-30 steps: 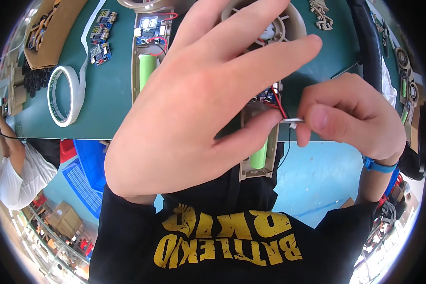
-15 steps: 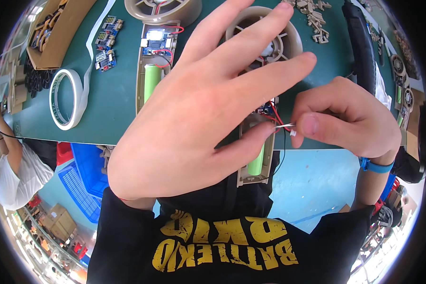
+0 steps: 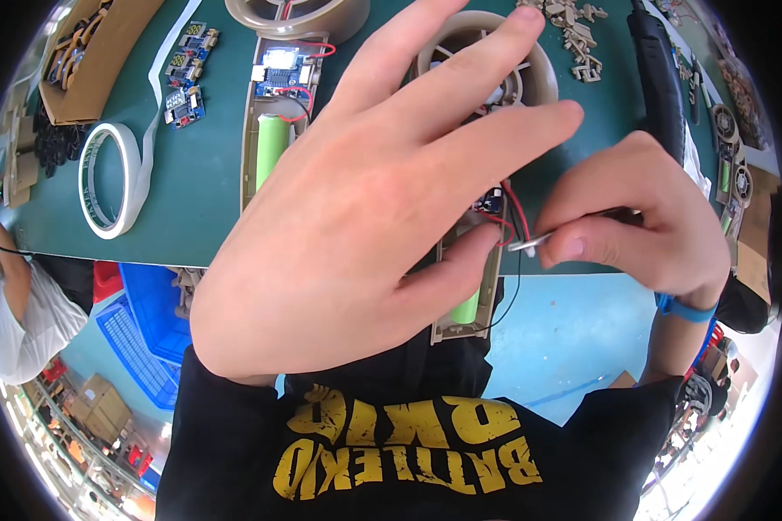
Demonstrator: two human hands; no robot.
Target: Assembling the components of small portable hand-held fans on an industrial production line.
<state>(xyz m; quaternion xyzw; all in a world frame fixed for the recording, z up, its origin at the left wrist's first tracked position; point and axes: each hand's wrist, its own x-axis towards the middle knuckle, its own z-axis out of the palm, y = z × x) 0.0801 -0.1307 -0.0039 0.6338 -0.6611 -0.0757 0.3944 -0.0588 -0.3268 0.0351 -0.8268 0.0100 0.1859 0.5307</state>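
- Slanting more than half a second ago, the thin metal tool [image 3: 530, 244] now has its tip a little below and apart from the thumb of the left hand [image 3: 339, 234]; the spread of that hand looks unchanged.
- Far left, a cardboard box [image 3: 117, 69] holds a heap of black and orange parts [image 3: 76, 54].
- Below the table edge, a red bin [image 3: 107, 280] stands beside a blue crate [image 3: 158, 313] with beige parts [image 3: 186, 291] in it; a blue perforated basket [image 3: 135, 347] is next to them.
- On the green table [image 3: 200, 174] lie a roll of white tape [image 3: 131, 174] and, near it, three small circuit boards [image 3: 183, 106].
- Left of centre, a beige housing [image 3: 250, 165] carries a blue board [image 3: 283, 74] and a green battery [image 3: 273, 143].
- Centre, the left hand is back up, fingers fanned and straight, thumb lying over a second housing [image 3: 493, 300]; whether it grips anything underneath, I cannot tell.
- That second housing sits partly under the left hand, its lower end past the table edge, with a green battery [image 3: 466, 310] inside and red and black wires [image 3: 514, 204] rising near the tool's tip.
- Right, the right hand [image 3: 639, 213] has its fingers curled, thumb and forefinger pinching the tool; a blue band [image 3: 691, 306] circles the wrist.
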